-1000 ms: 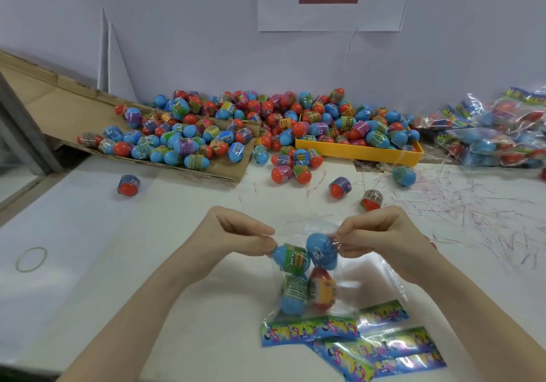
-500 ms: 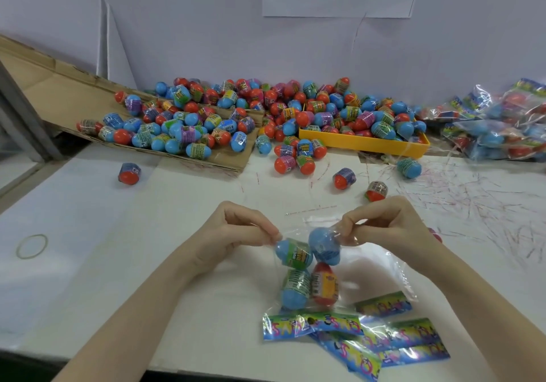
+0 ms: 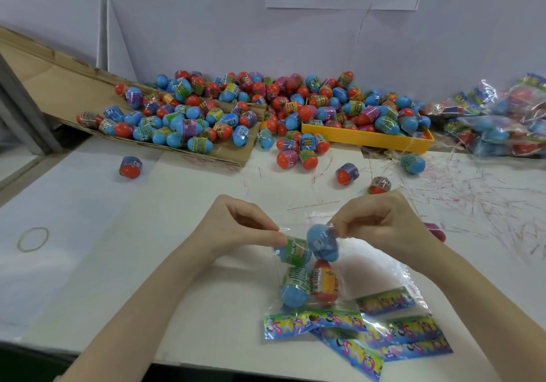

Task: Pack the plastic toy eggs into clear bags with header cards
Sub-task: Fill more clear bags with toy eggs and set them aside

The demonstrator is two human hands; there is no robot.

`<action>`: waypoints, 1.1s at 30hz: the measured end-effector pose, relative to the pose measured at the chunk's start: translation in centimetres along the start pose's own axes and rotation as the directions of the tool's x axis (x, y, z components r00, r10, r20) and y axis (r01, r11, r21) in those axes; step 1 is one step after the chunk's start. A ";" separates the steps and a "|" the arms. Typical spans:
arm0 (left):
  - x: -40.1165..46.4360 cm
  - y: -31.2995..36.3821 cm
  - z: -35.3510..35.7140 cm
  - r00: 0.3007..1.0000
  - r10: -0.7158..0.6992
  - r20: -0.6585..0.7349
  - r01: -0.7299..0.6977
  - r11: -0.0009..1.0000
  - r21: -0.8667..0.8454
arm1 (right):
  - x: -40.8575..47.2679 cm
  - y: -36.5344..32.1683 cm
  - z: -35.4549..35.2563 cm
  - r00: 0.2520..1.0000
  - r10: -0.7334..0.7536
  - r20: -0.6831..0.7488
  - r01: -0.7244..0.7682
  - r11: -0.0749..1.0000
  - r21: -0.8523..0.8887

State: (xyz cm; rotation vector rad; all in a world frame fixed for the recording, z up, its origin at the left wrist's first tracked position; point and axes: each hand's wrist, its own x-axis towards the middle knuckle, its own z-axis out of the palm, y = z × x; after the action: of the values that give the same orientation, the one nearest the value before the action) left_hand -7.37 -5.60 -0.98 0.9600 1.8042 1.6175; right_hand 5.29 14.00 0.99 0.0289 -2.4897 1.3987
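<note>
Rubber band (image 3: 33, 239) on white tabletop (image 3: 88, 219); left hand (image 3: 236, 228) and right hand (image 3: 381, 222) pinching the mouth of a clear bag (image 3: 298, 305) holding four eggs (image 3: 296, 286), apparently above spare header cards (image 3: 413, 330); filled bags (image 3: 502, 127) far right.

Both forearms bare, reaching in from bottom edge, converging toward centre. Left hand (image 3: 236, 228): knuckles up, fingers curled, thumb and forefinger pinching bag (image 3: 348, 263) edge at its mouth. Right hand (image 3: 381, 222): fingers curled, thumb and fingertips pinching opposite edge of mouth. Hands level with each other, near, not touching. Wrists raised off table.
</note>
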 end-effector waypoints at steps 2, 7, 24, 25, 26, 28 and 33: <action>0.0 0.1 -0.1 1.000 -0.003 0.003 0.003 1.000 -0.004 | 0.0 -0.1 -0.1 1.000 0.015 -0.009 -0.015 1.000 0.018; 0.0 0.1 -0.1 1.000 -0.014 0.005 0.014 1.000 -0.007 | 0.2 -0.3 -0.8 0.986 0.099 0.133 -0.112 0.989 0.096; -0.6 0.4 0.0 0.999 0.046 -0.023 -0.047 0.998 -0.042 | 1.2 -2.8 1.6 0.916 0.241 0.321 -0.149 0.947 -0.286; -0.6 0.4 0.0 0.999 0.040 -0.018 -0.041 0.998 -0.043 | 1.2 -2.5 1.1 0.912 0.242 0.332 -0.174 0.960 -0.221; -0.5 0.4 -0.1 0.999 0.035 -0.009 -0.036 0.999 -0.041 | 1.1 -2.1 0.7 0.902 0.253 0.350 -0.211 0.965 -0.153; -0.5 0.3 -0.3 1.000 0.024 0.013 -0.024 0.999 -0.033 | 0.7 -1.6 -0.1 0.877 0.271 0.396 -0.289 0.957 -0.015; -0.7 0.3 -0.5 0.999 0.009 0.034 -0.007 0.998 -0.059 | 0.2 -0.5 0.0 0.900 0.221 0.375 -0.327 0.912 0.249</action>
State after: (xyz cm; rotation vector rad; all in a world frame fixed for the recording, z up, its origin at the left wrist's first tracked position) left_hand -7.25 -6.41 -0.62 0.9637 1.7228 1.6390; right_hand 5.18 13.72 1.49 -0.0260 -2.5917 2.0515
